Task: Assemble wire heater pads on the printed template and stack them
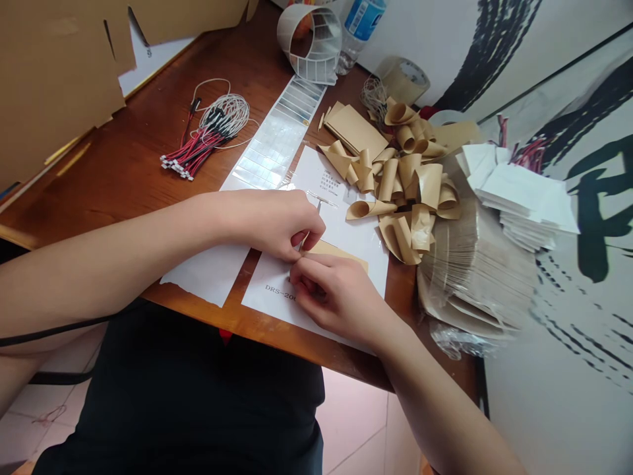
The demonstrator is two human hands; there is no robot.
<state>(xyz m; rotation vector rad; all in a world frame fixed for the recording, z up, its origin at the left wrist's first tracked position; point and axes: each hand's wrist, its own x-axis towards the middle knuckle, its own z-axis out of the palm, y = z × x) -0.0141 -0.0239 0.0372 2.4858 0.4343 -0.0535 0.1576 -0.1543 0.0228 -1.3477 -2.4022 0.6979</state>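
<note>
Over the white printed sheet (271, 277) at the table's front edge, my two hands meet with their fingertips close together. My left hand (281, 221) is closed in a pinch; what lies between its fingertips is hidden. Beside it, my right hand (339, 290) is also closed, thumb and forefinger pinched at the left end of a flat piece of brown paper (343, 253). That paper shows between the hands and runs out to the right. A strip of clear and silvery labels (270, 148) stretches from its roll (324, 49) toward my left wrist.
A bundle of red-black wires with white connectors (198, 138) lies left. Rolled brown papers (405, 178) are heaped right, near bagged brown paper pieces (459, 264) and stacked white packets (524, 194). Behind are a tape roll (403, 79) and a water bottle (363, 26); a cardboard box (54, 79) stands far left.
</note>
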